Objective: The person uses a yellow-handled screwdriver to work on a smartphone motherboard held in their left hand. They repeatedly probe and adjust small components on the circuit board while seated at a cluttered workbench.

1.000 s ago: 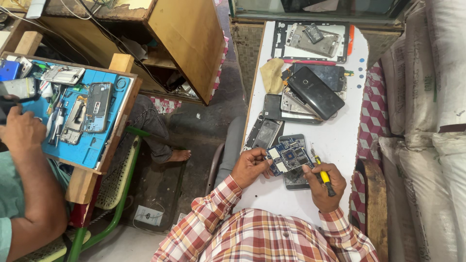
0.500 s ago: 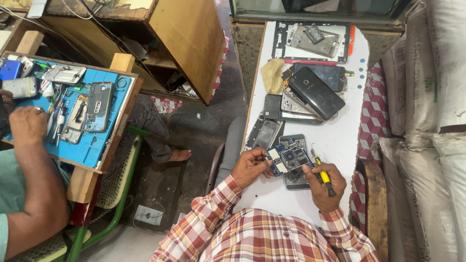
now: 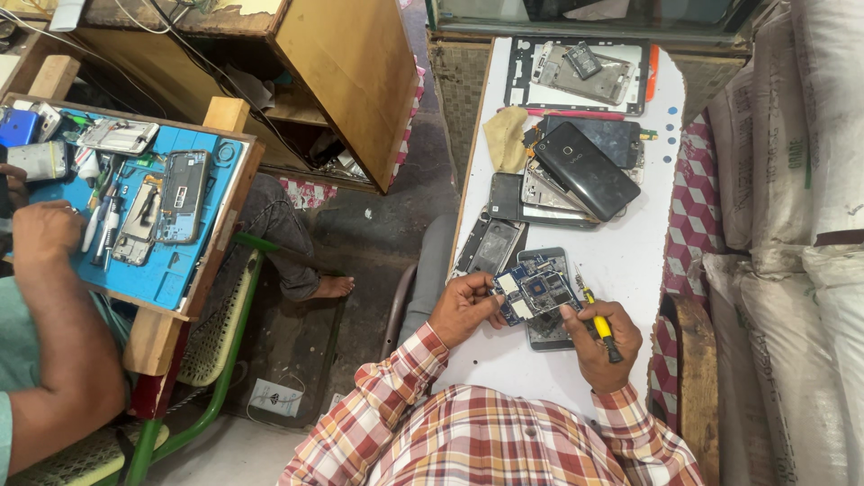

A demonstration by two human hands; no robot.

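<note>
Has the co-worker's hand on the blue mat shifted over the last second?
Yes. The co-worker's hand has slid down the blue mat, away from its top edge and toward the near one.

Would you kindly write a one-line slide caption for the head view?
Left hand holds a blue circuit board while right hand grips a yellow screwdriver over a white table.

- You are in a small phone repair workshop.
- The white worktop [image 3: 630, 261] carries opened phones, loose back covers and a bare blue circuit board [image 3: 535, 292].
- Left of that worktop, a co-worker sits at a blue repair mat [image 3: 171, 270] with more dismantled phones and small tools.
- Right of it, stacked white sacks [image 3: 792, 180] line the wall.
</note>
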